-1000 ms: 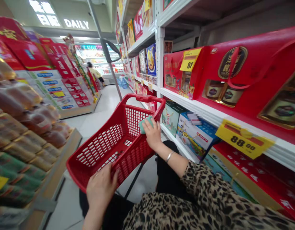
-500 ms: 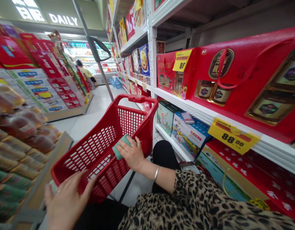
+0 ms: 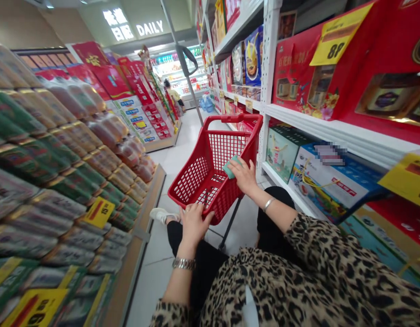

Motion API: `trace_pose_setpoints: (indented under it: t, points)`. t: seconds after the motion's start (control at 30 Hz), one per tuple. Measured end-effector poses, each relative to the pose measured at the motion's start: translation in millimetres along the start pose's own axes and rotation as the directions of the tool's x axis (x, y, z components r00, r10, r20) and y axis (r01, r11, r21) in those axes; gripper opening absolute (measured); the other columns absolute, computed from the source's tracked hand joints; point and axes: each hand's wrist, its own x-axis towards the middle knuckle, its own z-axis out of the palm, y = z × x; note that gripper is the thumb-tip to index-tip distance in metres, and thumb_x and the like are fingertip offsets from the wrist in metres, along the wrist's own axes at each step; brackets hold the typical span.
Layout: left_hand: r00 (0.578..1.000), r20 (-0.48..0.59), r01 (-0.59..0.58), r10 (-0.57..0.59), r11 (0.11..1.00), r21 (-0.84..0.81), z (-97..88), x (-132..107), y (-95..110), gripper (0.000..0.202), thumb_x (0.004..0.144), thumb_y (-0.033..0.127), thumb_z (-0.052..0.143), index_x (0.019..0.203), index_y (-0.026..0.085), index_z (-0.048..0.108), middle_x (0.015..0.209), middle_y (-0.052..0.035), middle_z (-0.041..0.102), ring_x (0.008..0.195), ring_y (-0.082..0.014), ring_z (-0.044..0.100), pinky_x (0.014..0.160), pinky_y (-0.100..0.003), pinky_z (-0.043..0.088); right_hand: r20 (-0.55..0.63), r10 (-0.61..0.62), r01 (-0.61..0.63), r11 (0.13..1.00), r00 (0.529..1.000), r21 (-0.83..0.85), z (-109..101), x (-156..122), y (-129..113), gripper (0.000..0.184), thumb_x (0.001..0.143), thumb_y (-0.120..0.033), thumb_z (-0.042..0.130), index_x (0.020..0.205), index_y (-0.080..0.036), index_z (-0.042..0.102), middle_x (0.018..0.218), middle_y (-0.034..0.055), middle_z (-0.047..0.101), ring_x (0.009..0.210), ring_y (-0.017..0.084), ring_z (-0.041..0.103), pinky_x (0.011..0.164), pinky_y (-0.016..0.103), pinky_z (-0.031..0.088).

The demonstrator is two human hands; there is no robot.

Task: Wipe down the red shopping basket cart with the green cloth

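A red plastic shopping cart (image 3: 189, 181) with latticed walls stands tilted in front of me. Against its right-hand rim, my right hand (image 3: 246, 176) presses a folded green cloth (image 3: 232, 166), fingers closed over it. My left hand (image 3: 195, 222) is at the near end of the cart, its fingers hooked over the rim and the thumb apart on the outside. The fingertips are partly hidden behind the rim. Inside, the basket's floor shows through with no goods on it.
White shelves (image 3: 298, 119) with red gift boxes (image 3: 305, 68) run along the right. Stacked cans and bottles (image 3: 77, 154) fill the sloped display at left. A grey pole (image 3: 192, 93) with a black loop rises beyond the cart. A person (image 3: 176, 96) is far down the aisle.
The view has swung left and back, so the cart sits farther right and looks smaller. My left hand has come onto the near rim. The right hand still holds the cloth at the side rim.
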Motion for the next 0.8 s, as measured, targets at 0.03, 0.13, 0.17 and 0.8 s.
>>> trace_pose_setpoints:
  t: [0.03,0.13,0.17,0.8]
  points:
    - [1.0,-0.012,-0.006,0.006,1.0,0.017,3.2,2,7,0.023,0.09,0.044,0.061,0.084,0.022,0.066,0.099,-0.0129,0.072,0.109,-0.0344,0.059,0.117,-0.066,0.023,0.006,0.023,-0.023,1.0,1.0,0.0,0,2,2,0.05,0.099,-0.005,0.037,0.132,-0.031,0.065,0.152,0.0023,0.058,0.146,0.028,0.041,0.116,0.066,0.025]
    - [0.998,-0.059,-0.015,0.017,0.999,0.039,12.1,3,26,0.026,0.091,0.046,0.059,0.083,0.022,0.067,0.098,-0.0151,0.072,0.107,-0.0365,0.059,0.115,-0.069,0.023,0.019,0.072,-0.072,0.997,0.997,0.011,-2,4,5,0.054,0.097,-0.002,0.036,0.133,-0.029,0.065,0.153,0.0034,0.057,0.146,0.029,0.04,0.115,0.065,0.027]
    - [0.997,-0.076,-0.014,0.016,0.999,0.037,14.7,3,30,0.028,0.092,0.046,0.058,0.083,0.021,0.068,0.097,-0.0157,0.072,0.106,-0.0371,0.058,0.115,-0.07,0.023,0.019,0.083,-0.084,0.996,0.996,0.017,-2,3,5,0.055,0.096,-0.001,0.036,0.133,-0.029,0.065,0.153,0.004,0.057,0.146,0.03,0.04,0.114,0.065,0.028]
    - [0.981,-0.179,-0.06,0.076,0.994,0.091,7.3,-47,-12,0.031,0.095,0.043,0.054,0.071,0.024,0.058,0.082,-0.0079,0.067,0.093,-0.032,0.062,0.112,-0.063,0.032,-0.036,-0.265,0.267,0.963,0.963,0.045,-10,-67,-49,0.047,0.099,-0.009,0.05,0.136,-0.035,0.064,0.146,0.0003,0.064,0.144,0.027,0.045,0.121,0.062,0.021]
